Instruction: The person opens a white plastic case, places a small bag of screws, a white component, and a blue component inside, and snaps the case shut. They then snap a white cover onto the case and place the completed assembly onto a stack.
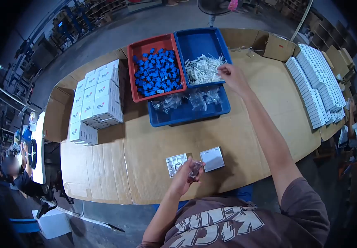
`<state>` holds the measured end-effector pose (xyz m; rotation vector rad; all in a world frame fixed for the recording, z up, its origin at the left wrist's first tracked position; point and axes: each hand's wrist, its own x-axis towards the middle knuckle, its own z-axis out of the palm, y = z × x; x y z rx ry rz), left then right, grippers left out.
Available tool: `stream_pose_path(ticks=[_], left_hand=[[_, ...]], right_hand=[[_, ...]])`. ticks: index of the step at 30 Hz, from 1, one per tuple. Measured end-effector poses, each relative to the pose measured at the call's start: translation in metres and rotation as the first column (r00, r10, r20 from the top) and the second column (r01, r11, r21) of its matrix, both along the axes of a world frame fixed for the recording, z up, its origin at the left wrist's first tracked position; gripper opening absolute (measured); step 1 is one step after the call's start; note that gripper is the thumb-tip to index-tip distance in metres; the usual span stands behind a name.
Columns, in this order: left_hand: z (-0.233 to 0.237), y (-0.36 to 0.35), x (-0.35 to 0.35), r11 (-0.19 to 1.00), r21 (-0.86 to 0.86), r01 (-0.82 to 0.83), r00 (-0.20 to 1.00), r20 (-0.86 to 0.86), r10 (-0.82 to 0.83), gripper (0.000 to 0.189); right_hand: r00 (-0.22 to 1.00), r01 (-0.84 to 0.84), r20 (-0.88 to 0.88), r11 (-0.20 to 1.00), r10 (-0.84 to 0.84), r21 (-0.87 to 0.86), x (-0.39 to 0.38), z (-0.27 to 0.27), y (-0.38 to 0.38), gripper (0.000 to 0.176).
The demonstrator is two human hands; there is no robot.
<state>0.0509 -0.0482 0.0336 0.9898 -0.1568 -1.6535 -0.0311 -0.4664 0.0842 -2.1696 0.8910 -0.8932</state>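
Observation:
My left hand (183, 177) is closed around a small clear plastic bag (195, 168) near the front of the cardboard-covered table. Just beyond it lie a flat white piece with printed or cut-out markings (174, 164) and a square white plate (212, 158). My right hand (232, 76) is at the right rim of the blue bin (199, 41), beside a heap of small white pieces, perhaps wall plugs or screws (203, 69). Its fingers are pinched together; what they hold, if anything, is too small to make out.
A red bin (135, 89) full of small blue parts (157, 70) adjoins the blue bin. In front, a lower blue bin (186, 120) carries clear bags (205, 98). White boxes (100, 101) are stacked left, white stacked pieces (317, 84) right. Another person (25, 173) is at far left.

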Motion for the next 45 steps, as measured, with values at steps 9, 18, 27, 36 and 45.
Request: stream_pose_path(ticks=[9, 18, 27, 36, 45], left_hand=[[-0.005, 0.047, -0.050, 0.987, 0.138, -0.079, 0.993, -0.071, 0.090, 0.067], [-0.003, 0.069, -0.036, 0.986, 0.102, -0.135, 0.986, -0.086, 0.144, 0.058], [0.001, 0.022, -0.031, 0.979, -0.095, -0.182, 0.953, -0.261, 0.152, 0.050], [0.014, 0.006, -0.013, 0.976, -0.129, -0.175, 0.968, -0.204, 0.146, 0.049], [-0.004, 0.006, 0.037, 0.932, -0.143, -0.333, 0.926, -0.238, 0.294, 0.056]], right_hand=[[0.924, 0.039, -0.350, 0.950, -0.152, -0.309, 0.074, 0.004, -0.062, 0.018], [0.974, 0.108, -0.160, 0.946, -0.163, -0.305, 0.083, -0.003, -0.074, 0.023], [0.924, 0.007, 0.379, 0.996, -0.040, 0.087, 0.064, 0.038, -0.041, 0.018], [0.567, -0.638, 0.824, 0.639, 0.012, 0.430, 0.023, 0.094, 0.035, 0.019], [0.964, -0.167, 0.266, 0.765, -0.006, 0.622, -0.007, -0.029, 0.197, 0.012]])
